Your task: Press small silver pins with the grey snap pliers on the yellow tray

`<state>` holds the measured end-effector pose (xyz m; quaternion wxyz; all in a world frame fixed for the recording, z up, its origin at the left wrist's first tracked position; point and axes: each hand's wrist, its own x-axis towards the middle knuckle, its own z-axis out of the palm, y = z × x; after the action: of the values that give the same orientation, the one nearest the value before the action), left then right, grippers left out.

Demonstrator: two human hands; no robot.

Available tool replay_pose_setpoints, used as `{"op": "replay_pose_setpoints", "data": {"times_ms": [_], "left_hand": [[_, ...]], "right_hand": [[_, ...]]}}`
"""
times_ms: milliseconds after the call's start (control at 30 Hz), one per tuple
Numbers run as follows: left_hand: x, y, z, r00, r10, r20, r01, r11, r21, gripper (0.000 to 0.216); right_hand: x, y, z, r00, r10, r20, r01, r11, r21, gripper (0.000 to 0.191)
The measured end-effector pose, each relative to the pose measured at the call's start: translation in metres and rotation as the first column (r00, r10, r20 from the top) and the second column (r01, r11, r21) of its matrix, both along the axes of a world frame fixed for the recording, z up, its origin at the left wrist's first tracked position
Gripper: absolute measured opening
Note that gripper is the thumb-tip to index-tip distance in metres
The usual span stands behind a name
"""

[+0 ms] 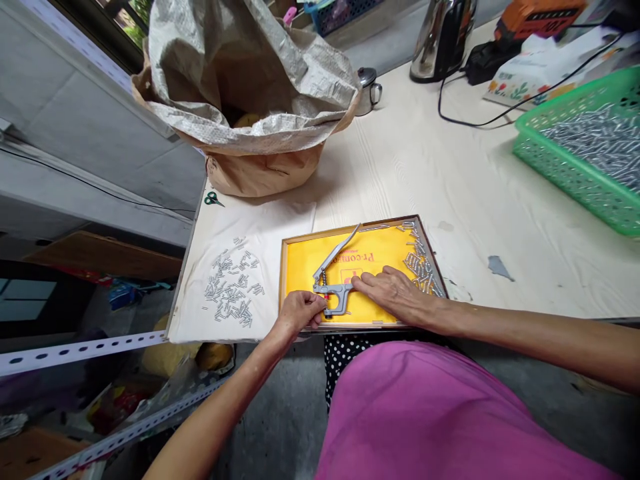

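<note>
The person's left hand (305,310), thumb and fingertips pressed together, meets the mouth of the grey pliers (344,300); whether it pinches anything there cannot be told. At three o'clock of that mouth, the right hand's (387,290) fingers touch the tool's other end, how tightly cannot be told. The pliers are over the yellow tray (284,270), lever angled toward one o'clock. Metal bits (419,257) line the tray's three-o'clock side. From the tray, pins (233,287) lie scattered on white cloth (193,300) at nine, scissors (214,199) at ten, a sack (270,167) at eleven, a filled green basket (565,190) at two, a mug (367,93) at twelve and, farthest, a kettle (440,40) near one.
</note>
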<state>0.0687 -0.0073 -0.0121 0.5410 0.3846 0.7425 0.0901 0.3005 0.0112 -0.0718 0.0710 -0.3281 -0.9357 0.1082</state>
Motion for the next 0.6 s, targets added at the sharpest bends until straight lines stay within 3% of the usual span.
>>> {"op": "replay_pose_setpoints", "data": {"times_ms": [233, 400, 433, 600], "left_hand": [[-0.001, 0.0, -0.002, 1.0, -0.024, 0.006, 0.024, 1.0, -0.014, 0.016], [-0.001, 0.0, -0.002, 1.0, -0.026, -0.011, 0.026, 1.0, -0.011, 0.017], [-0.001, 0.0, -0.002, 1.0, -0.026, -0.015, 0.026, 1.0, -0.01, 0.018], [0.001, -0.001, -0.002, 0.998, -0.047, -0.037, 0.047, 0.999, -0.002, 0.021]], "right_hand": [[0.0, -0.004, -0.009, 0.999, -0.008, -0.044, 0.011, 0.998, 0.06, 0.039], [0.0, 0.012, 0.0, 0.999, -0.033, -0.019, 0.035, 0.995, 0.098, 0.017], [0.001, 0.018, 0.004, 0.999, -0.03, -0.036, 0.033, 0.994, 0.103, 0.02], [0.004, 0.055, 0.012, 0.999, 0.023, -0.048, -0.017, 0.99, 0.139, 0.073]]}}
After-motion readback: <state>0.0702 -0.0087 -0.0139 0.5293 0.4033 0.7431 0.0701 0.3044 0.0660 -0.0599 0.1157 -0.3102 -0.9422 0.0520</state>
